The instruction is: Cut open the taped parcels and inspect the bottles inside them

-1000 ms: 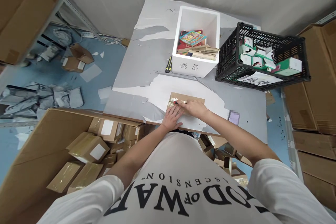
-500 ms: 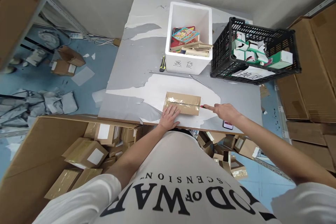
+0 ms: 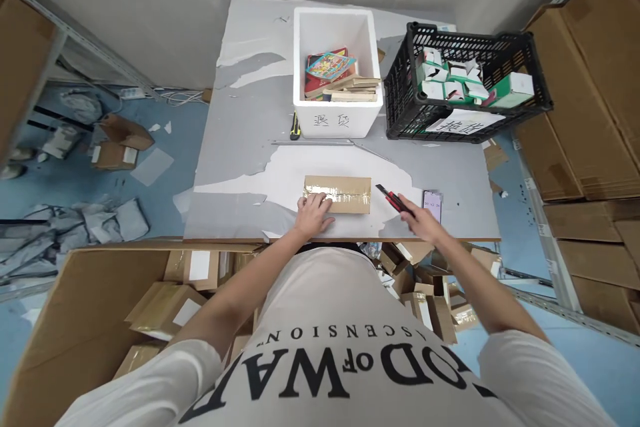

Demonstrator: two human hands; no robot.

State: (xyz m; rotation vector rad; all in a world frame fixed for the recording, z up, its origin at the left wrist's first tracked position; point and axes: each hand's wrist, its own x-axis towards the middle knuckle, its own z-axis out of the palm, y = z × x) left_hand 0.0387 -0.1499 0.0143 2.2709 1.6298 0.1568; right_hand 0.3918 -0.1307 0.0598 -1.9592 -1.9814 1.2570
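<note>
A small taped cardboard box [image 3: 350, 199] lies on the table, a slit along its taped top seam. My left hand [image 3: 313, 215] holds its near left part, fingers bent over the top and thumb at the near side. To the right of the box, my right hand [image 3: 421, 220] is closed around a red and black utility knife [image 3: 395, 200]. The knife's dark blade points up and left, apart from the box. Just beyond my right hand lies a phone [image 3: 432, 203] with its screen lit.
Behind the box stand a white foam bin [image 3: 345, 121] of books and a black crate [image 3: 460, 127] of small green-white boxes. A yellow-black utility knife [image 3: 295, 127] lies beside the bin. Below the table edge, a large carton [image 3: 100, 300] holds several boxes. Stacked cartons [image 3: 585, 107] stand right.
My right hand has drawn the utility knife back from the box's right end and turned it. My left hand's fingers have bent more over the box. The view has shifted slightly.
</note>
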